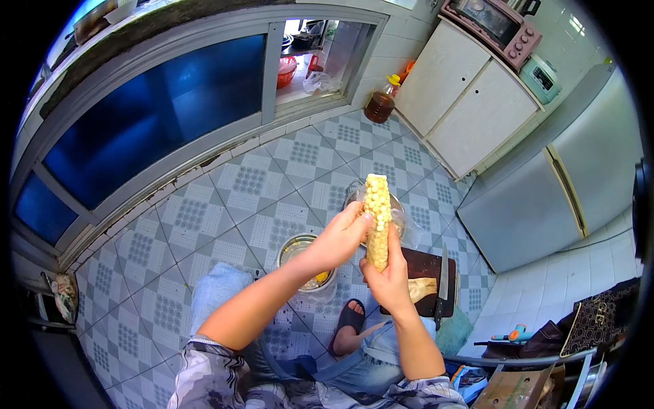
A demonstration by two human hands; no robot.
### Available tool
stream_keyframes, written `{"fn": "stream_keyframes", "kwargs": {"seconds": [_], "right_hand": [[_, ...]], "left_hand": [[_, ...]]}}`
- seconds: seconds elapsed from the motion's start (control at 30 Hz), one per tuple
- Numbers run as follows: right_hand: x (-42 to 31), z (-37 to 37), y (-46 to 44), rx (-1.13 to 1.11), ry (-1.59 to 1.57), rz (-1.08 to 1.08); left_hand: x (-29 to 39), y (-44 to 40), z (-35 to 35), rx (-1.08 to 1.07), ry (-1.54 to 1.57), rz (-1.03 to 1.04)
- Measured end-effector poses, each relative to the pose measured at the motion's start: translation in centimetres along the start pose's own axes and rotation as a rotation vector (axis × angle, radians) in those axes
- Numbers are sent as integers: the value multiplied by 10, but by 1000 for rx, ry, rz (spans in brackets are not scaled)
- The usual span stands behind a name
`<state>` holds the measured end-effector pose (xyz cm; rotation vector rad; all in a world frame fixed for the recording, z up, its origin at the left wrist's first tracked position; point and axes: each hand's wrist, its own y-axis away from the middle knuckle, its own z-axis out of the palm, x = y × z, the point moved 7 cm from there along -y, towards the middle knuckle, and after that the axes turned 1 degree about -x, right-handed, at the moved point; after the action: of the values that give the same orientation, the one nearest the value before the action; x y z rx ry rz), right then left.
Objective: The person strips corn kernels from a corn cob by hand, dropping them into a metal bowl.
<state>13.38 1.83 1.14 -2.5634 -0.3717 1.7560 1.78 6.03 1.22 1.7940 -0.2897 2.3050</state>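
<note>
Both of ours are clamped on the corn (378, 217), our left hand (338, 237) against its side and our right hand (389, 283) around its lower end. Below, a knife (444, 276) lies along the right edge of the cutting board (417, 263).

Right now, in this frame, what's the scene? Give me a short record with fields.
left hand: thumb against the kernels of the corn cob
right hand: holds the cob near its lower end
cob: lengthwise between the hands, kernels still on it
board: dark cutting board on the floor, with a knife and a pale piece on it
container: round metal one on the floor, left of the board
surroundings: tiled floor, fridge, white cabinet
</note>
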Motion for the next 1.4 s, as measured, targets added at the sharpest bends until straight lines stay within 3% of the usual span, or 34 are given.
{"fn": "stream_keyframes", "kwargs": {"seconds": [0.1,0.13,0.23,0.27,0.5,0.6,0.67,0.7,0.77,0.8,0.87,0.93,1.17,1.3,1.4], "right_hand": [[-3,0,2,5,92,-95],[-8,0,2,20,170,-187],[-17,0,4,43,317,-199],[-18,0,3,42,317,-199],[-2,3,2,8,144,-160],[-7,1,2,-2,84,-97],[-4,1,1,-18,13,-28],[-4,0,1,-7,10,-27],[-4,-1,2,5,6,-25],[-12,-3,2,47,164,-114],[-22,-3,3,89,323,-202],[-26,-3,4,113,452,-211],[-15,-1,5,86,422,-163],[-25,-3,5,100,419,-182],[-28,-6,5,103,455,-130]], "left_hand": [[-9,-3,-2,-26,-72,-24],[-11,-6,-2,3,-114,56],[0,-1,-4,65,-259,177],[6,2,-5,97,-362,217],[-1,-2,-7,114,-316,215],[-3,-3,-4,-28,42,33],[-25,-3,-4,-107,202,-253],[-22,-2,-2,-108,201,-253],[-9,0,1,-104,-20,-188],[-16,-1,2,-105,-20,-188],[-12,-5,1,-28,-320,155],[-3,0,4,-41,-344,134],[-10,-1,3,-62,-451,176],[-4,2,7,-96,-258,163],[-13,2,10,-185,-39,-76]]}}
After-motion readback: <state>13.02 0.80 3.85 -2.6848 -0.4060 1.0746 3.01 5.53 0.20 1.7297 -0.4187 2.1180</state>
